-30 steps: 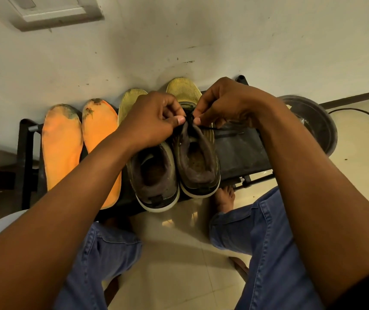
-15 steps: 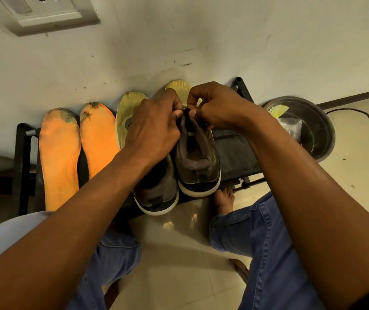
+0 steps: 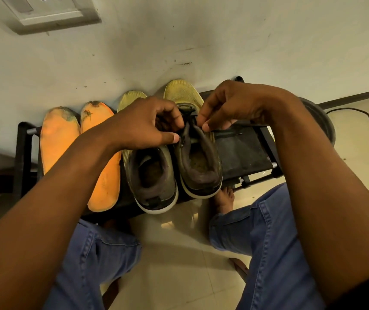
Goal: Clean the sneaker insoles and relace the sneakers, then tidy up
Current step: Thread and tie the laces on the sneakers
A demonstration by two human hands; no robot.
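Grip: the left hand (image 3: 143, 124) and the right hand (image 3: 230, 106) are both working at the top of the right-hand sneaker (image 3: 196, 157), fingers curled and pinching the dark lace (image 3: 189, 115) over the tongue. The left thumb tip is pressing at the collar's inner edge; the right thumb and forefinger are closing on the lace from the other side.

Sneakers: the laced shoe is standing heel toward the camera, yellow toe pointing at the wall. Its twin, the left-hand sneaker (image 3: 153, 175), is sitting just beside it, touching along the side, partly under the left hand.

Insoles: two orange insoles (image 3: 58, 137) are leaning side by side left of the shoes, dark smudges showing at their upper ends.

Rack: all four pieces are resting on a low black rack (image 3: 241, 151) standing against the wall (image 3: 179, 36).

Surroundings: a dark round basin (image 3: 322, 121) is sitting on the floor right of the rack, mostly behind the right forearm, with a black cable (image 3: 362, 115) trailing beyond it. The person, in blue jeans (image 3: 266, 242), is sitting over a pale tiled floor (image 3: 174, 253), one bare foot (image 3: 225, 198) showing under the rack's edge.
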